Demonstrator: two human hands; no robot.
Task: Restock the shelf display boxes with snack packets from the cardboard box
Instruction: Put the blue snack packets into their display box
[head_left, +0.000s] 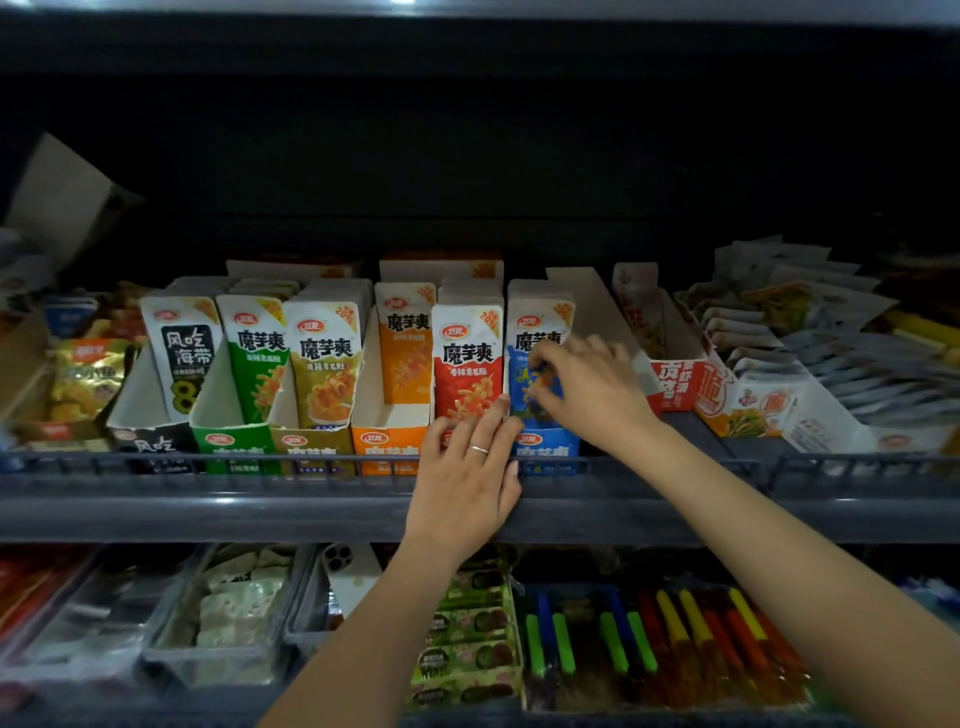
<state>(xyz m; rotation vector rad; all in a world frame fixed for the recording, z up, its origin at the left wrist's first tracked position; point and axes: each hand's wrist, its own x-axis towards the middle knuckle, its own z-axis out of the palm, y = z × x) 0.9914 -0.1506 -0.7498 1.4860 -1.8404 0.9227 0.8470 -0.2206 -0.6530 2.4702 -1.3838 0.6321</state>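
We judged the restocking well along. We counted six upright display boxes (228, 447) in one row behind the shelf rail (156, 464): black, green, olive, orange, red and blue from left to right. Most looked well filled. The orange box (387, 449) showed a single orange packet (405, 348) set far back with a gap before it, so topping it up seemed left to do.

The right hand (592, 387) pinched the front blue packet (522, 374) in the blue box (545, 452), thumb and fingers curled on it. The left hand (467, 467) lay near it, fingers straight and close together against the red packet (467, 364). We could not see the cardboard box.
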